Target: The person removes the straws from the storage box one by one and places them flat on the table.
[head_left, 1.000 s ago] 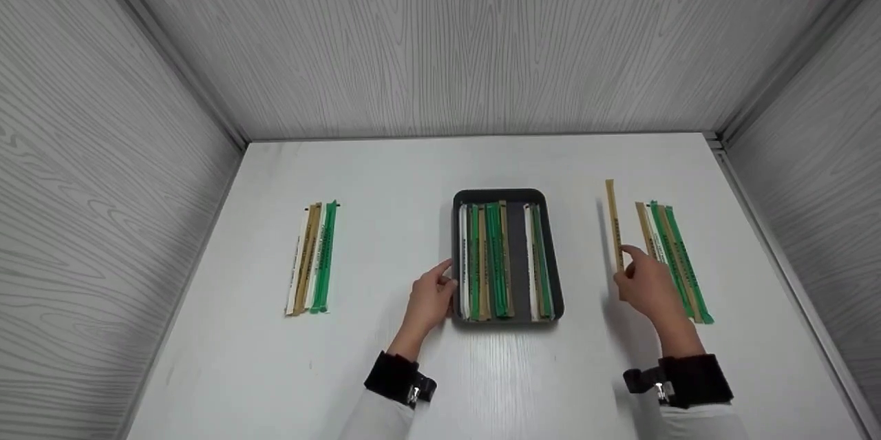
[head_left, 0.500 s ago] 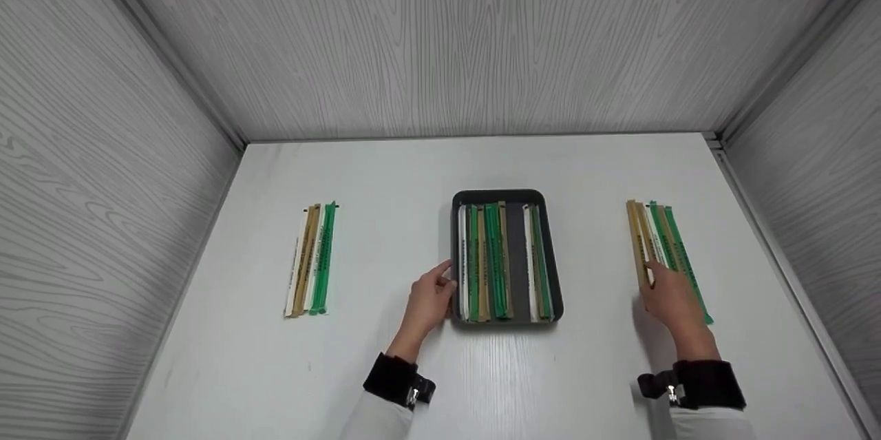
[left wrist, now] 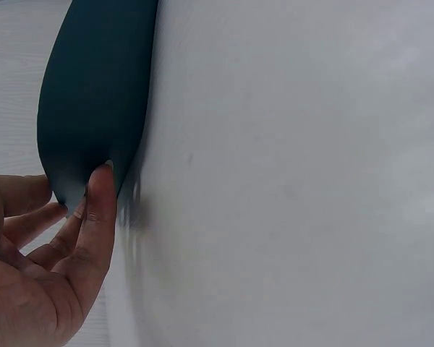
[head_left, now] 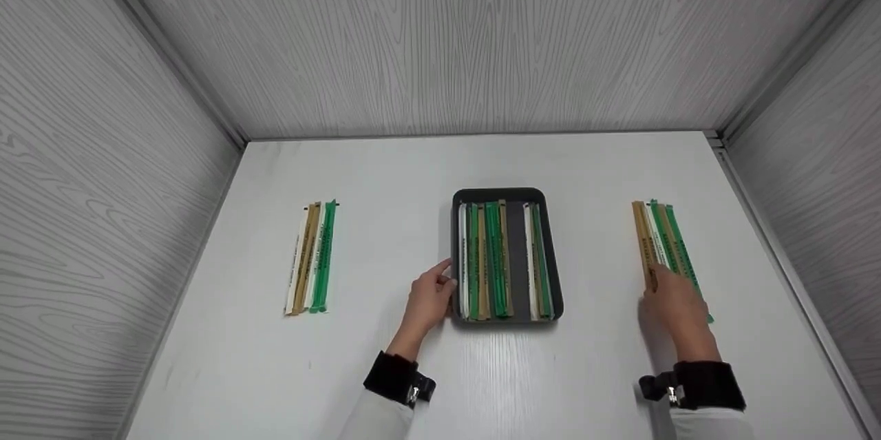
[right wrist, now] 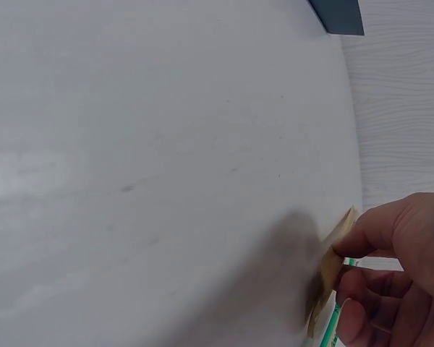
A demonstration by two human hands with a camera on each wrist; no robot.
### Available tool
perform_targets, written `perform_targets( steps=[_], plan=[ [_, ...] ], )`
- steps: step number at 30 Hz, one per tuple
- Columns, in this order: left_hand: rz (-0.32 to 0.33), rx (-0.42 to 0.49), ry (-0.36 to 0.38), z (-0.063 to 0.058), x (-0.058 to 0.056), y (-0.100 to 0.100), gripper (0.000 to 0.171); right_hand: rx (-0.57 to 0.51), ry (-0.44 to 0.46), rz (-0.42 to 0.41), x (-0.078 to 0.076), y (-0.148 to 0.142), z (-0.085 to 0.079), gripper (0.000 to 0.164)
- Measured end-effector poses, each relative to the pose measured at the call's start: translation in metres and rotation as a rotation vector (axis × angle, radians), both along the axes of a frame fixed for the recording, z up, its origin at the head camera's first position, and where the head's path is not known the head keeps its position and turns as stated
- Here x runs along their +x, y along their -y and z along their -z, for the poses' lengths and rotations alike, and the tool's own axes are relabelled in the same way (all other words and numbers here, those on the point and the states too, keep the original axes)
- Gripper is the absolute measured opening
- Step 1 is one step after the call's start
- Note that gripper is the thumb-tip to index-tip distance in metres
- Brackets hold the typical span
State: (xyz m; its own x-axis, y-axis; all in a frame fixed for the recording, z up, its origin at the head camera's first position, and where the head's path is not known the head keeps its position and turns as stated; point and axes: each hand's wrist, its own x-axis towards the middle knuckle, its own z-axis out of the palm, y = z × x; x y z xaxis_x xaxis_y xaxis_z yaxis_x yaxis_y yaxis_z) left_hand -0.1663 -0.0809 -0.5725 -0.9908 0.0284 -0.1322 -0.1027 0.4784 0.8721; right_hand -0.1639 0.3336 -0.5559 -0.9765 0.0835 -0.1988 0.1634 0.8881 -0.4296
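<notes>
At right of the frame, my right hand (head_left: 678,302) pinches a brown stick (head_left: 641,230) near its lower end, perhaps to line it up with the neighbouring row (head_left: 678,240). At centre, my left hand (head_left: 428,299), fingers relaxed rather than gripping, touches the left side of the tray (head_left: 499,194), seemingly steadying it. More sticks (head_left: 492,254) lie inside; another row (head_left: 323,257) is at left.

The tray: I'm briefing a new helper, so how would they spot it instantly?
On the white table, near the middle, sits a dark rectangular tray, its left side touched by the left hand. Slim green, brown and white sticks lie lengthwise inside. It's the only container: the left bundle and right bundle have none around them.
</notes>
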Motion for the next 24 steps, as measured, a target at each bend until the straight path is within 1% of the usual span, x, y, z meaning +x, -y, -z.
perform_targets(
  steps=[6,11,15,19,24],
  plan=[
    [0.011,-0.004,-0.013,0.001,-0.001,0.001,0.044,0.017,-0.022,0.023,0.000,0.003,-0.004,0.050],
    [0.010,-0.013,-0.016,0.002,-0.001,0.001,0.044,0.012,-0.110,0.008,-0.002,0.018,-0.014,0.044],
    [0.004,-0.017,0.000,0.001,-0.001,0.001,0.044,-0.008,-0.196,-0.038,-0.004,0.040,-0.025,0.041],
    [0.008,-0.019,0.001,0.000,-0.001,0.000,0.044,0.010,-0.272,-0.109,-0.004,0.068,-0.034,0.038],
    [0.013,-0.011,-0.009,-0.002,0.000,0.001,0.044,0.016,-0.326,-0.197,0.001,0.107,-0.039,0.037]
  ],
)
